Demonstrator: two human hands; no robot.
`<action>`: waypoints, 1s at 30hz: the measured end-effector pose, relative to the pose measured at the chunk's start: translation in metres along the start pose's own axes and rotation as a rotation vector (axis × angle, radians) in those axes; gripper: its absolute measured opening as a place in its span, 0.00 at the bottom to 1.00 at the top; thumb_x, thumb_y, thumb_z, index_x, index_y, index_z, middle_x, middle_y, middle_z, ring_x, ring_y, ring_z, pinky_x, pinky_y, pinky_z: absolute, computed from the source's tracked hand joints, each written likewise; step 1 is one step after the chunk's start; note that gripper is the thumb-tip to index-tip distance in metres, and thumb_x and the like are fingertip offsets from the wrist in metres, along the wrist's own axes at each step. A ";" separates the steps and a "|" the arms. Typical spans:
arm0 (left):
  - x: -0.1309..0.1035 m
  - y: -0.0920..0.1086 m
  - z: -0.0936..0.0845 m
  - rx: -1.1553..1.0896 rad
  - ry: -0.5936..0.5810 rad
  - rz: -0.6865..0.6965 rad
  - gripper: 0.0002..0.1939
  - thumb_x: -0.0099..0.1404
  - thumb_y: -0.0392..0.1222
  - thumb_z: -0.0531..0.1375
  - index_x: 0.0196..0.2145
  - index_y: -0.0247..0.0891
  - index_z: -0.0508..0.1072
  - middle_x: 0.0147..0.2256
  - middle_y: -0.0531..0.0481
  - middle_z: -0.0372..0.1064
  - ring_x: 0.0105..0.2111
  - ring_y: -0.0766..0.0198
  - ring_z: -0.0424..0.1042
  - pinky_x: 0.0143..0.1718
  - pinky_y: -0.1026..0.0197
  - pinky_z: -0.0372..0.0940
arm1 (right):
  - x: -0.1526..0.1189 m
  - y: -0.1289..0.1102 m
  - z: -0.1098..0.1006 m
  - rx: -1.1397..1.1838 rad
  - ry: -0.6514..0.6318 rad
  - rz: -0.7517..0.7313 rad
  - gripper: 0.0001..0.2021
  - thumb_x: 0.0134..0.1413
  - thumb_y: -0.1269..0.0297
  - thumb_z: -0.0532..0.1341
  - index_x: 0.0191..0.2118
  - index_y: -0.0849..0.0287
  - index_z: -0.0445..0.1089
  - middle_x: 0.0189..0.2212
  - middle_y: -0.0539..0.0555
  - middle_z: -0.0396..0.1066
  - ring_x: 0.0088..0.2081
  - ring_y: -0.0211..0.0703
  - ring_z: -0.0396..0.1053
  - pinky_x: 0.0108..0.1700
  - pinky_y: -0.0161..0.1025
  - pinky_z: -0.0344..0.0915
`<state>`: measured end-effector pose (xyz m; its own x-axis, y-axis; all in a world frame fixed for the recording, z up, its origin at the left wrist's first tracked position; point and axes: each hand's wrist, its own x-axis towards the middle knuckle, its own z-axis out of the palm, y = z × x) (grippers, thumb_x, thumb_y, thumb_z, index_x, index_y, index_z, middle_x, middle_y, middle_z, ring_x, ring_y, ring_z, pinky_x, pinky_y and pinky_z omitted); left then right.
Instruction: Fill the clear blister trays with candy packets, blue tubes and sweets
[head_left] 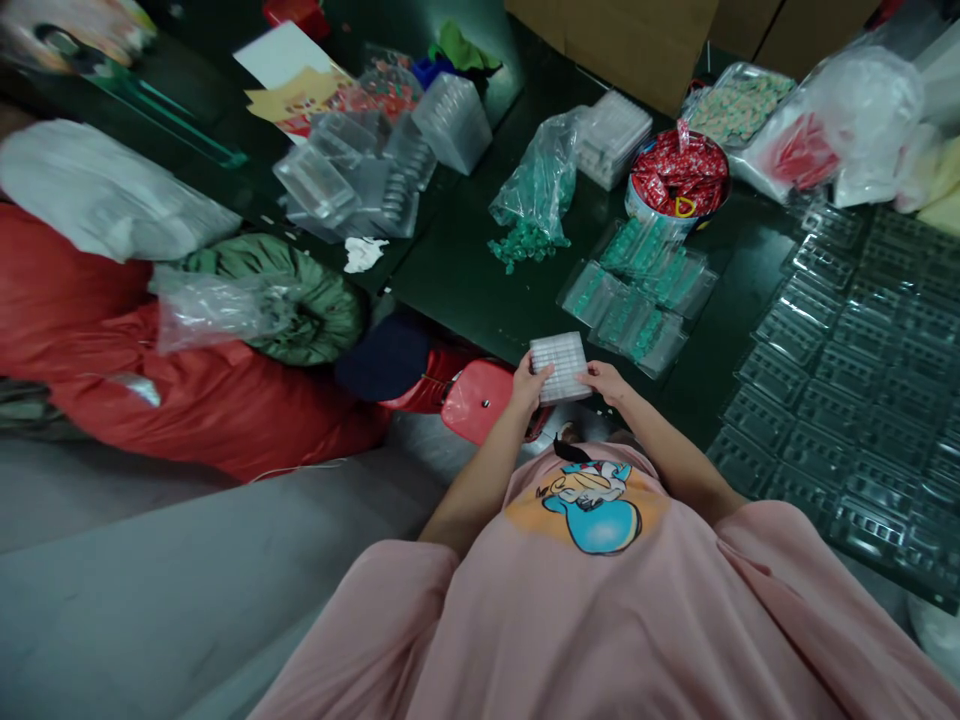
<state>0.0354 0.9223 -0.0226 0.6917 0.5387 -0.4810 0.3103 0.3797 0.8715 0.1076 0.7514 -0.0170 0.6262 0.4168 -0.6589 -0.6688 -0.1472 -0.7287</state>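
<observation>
Between my hands, at the table's near edge, is a stack of clear plastic trays [559, 368]. My left hand [531, 384] grips its left side with the thumb on top. On the right side, my right hand [606, 382] holds it with fingers bent round the edge. Just beyond lie clear trays filled with green pieces [637, 295]. A clear bag of green pieces [544, 175] lies farther back, some pieces spilled at its mouth. Beside it sits another stack of clear trays [613, 138].
A round tin of red packets [679, 180] stands behind the filled trays. Rows of clear trays [840, 380] cover the right side. Loose clear boxes [352, 180] are piled at back left. A red stool [476, 400] and red sacks [187, 400] are on the left.
</observation>
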 end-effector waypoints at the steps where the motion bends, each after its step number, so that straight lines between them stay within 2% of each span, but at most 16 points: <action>1: 0.000 0.001 -0.002 -0.020 -0.001 -0.003 0.37 0.47 0.38 0.70 0.56 0.39 0.66 0.49 0.42 0.72 0.47 0.56 0.72 0.53 0.48 0.66 | -0.001 -0.002 -0.006 0.017 0.016 0.005 0.19 0.26 0.59 0.73 0.28 0.59 0.67 0.22 0.46 0.68 0.26 0.35 0.64 0.29 0.33 0.60; 7: 0.013 0.017 -0.008 -0.090 0.044 0.009 0.37 0.47 0.39 0.71 0.54 0.38 0.66 0.46 0.44 0.73 0.43 0.58 0.73 0.48 0.52 0.68 | -0.010 -0.017 -0.043 0.102 -0.014 -0.009 0.23 0.26 0.56 0.73 0.31 0.59 0.68 0.22 0.44 0.68 0.24 0.33 0.63 0.27 0.32 0.60; 11: 0.041 0.048 -0.003 0.023 0.152 0.076 0.35 0.49 0.37 0.70 0.54 0.34 0.65 0.46 0.43 0.71 0.47 0.57 0.71 0.51 0.53 0.65 | -0.024 -0.026 -0.047 0.201 0.034 -0.074 0.23 0.25 0.56 0.73 0.31 0.59 0.68 0.23 0.45 0.69 0.25 0.34 0.65 0.28 0.32 0.62; 13: 0.050 0.069 0.002 0.176 0.261 0.196 0.35 0.49 0.33 0.69 0.55 0.30 0.64 0.51 0.38 0.67 0.54 0.55 0.64 0.58 0.52 0.57 | -0.034 -0.030 -0.048 0.243 0.042 -0.114 0.23 0.27 0.56 0.73 0.32 0.59 0.68 0.25 0.46 0.70 0.26 0.35 0.66 0.30 0.34 0.64; 15: 0.046 0.088 0.012 0.324 0.347 0.411 0.36 0.48 0.31 0.69 0.55 0.27 0.64 0.58 0.34 0.59 0.60 0.54 0.55 0.63 0.53 0.48 | -0.047 -0.034 -0.049 0.255 0.045 -0.155 0.22 0.28 0.55 0.73 0.32 0.58 0.68 0.25 0.46 0.70 0.27 0.36 0.66 0.31 0.34 0.64; 16: 0.038 0.094 0.020 0.359 0.322 0.516 0.35 0.50 0.32 0.69 0.55 0.28 0.65 0.59 0.35 0.57 0.61 0.55 0.53 0.63 0.54 0.47 | -0.053 -0.037 -0.049 0.254 0.052 -0.178 0.21 0.30 0.55 0.72 0.32 0.58 0.67 0.25 0.46 0.70 0.27 0.36 0.66 0.31 0.35 0.64; 17: 0.026 0.097 0.030 0.360 0.234 0.582 0.31 0.52 0.35 0.68 0.53 0.30 0.67 0.58 0.37 0.59 0.60 0.56 0.55 0.61 0.56 0.50 | -0.059 -0.040 -0.047 0.250 0.063 -0.203 0.21 0.31 0.54 0.72 0.32 0.58 0.67 0.25 0.46 0.69 0.27 0.36 0.66 0.31 0.35 0.64; 18: 0.011 0.098 0.042 0.329 0.106 0.578 0.25 0.54 0.38 0.67 0.50 0.32 0.70 0.53 0.40 0.64 0.56 0.58 0.61 0.58 0.58 0.55 | -0.064 -0.043 -0.046 0.244 0.081 -0.231 0.20 0.33 0.54 0.71 0.32 0.57 0.67 0.25 0.46 0.69 0.26 0.36 0.66 0.31 0.35 0.64; 20: -0.022 0.094 0.067 0.225 -0.216 0.366 0.17 0.58 0.46 0.64 0.42 0.34 0.73 0.38 0.46 0.71 0.41 0.61 0.70 0.45 0.60 0.64 | -0.073 -0.049 -0.040 0.209 0.118 -0.303 0.19 0.36 0.54 0.70 0.35 0.57 0.67 0.27 0.46 0.69 0.27 0.36 0.65 0.31 0.35 0.64; 22: -0.052 0.088 0.091 0.130 -0.458 0.141 0.17 0.56 0.50 0.65 0.39 0.34 0.74 0.31 0.49 0.71 0.32 0.65 0.70 0.37 0.62 0.64 | -0.081 -0.054 -0.035 0.118 0.158 -0.398 0.18 0.40 0.55 0.68 0.37 0.57 0.68 0.28 0.46 0.69 0.27 0.35 0.65 0.31 0.34 0.63; 23: -0.062 0.086 0.100 0.096 -0.506 0.085 0.18 0.54 0.50 0.66 0.37 0.34 0.74 0.29 0.50 0.71 0.29 0.66 0.69 0.34 0.63 0.63 | -0.084 -0.057 -0.034 0.061 0.176 -0.443 0.17 0.41 0.55 0.68 0.37 0.58 0.68 0.29 0.47 0.70 0.28 0.35 0.65 0.31 0.34 0.62; 25: -0.074 0.086 0.112 0.061 -0.525 0.040 0.18 0.50 0.48 0.68 0.35 0.34 0.75 0.27 0.52 0.70 0.26 0.69 0.67 0.31 0.65 0.61 | -0.091 -0.061 -0.032 -0.039 0.199 -0.512 0.16 0.44 0.56 0.67 0.38 0.58 0.68 0.30 0.48 0.70 0.29 0.36 0.65 0.32 0.34 0.62; 27: -0.075 0.090 0.118 0.060 -0.504 0.032 0.18 0.48 0.47 0.69 0.33 0.34 0.75 0.25 0.53 0.69 0.24 0.70 0.64 0.30 0.65 0.60 | -0.097 -0.063 -0.033 -0.084 0.199 -0.552 0.16 0.46 0.56 0.66 0.40 0.58 0.68 0.31 0.49 0.71 0.31 0.37 0.66 0.34 0.35 0.63; 30: -0.069 0.099 0.122 0.097 -0.539 -0.021 0.18 0.47 0.48 0.69 0.31 0.34 0.75 0.24 0.54 0.68 0.23 0.71 0.63 0.28 0.65 0.58 | -0.104 -0.064 -0.038 -0.100 0.162 -0.588 0.18 0.48 0.55 0.65 0.44 0.57 0.68 0.33 0.50 0.71 0.33 0.39 0.67 0.37 0.37 0.65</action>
<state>0.0976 0.8307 0.1083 0.9132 0.0602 -0.4032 0.3684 0.3017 0.8794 0.1005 0.6834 0.0907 0.9367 0.3135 -0.1560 -0.1574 -0.0210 -0.9873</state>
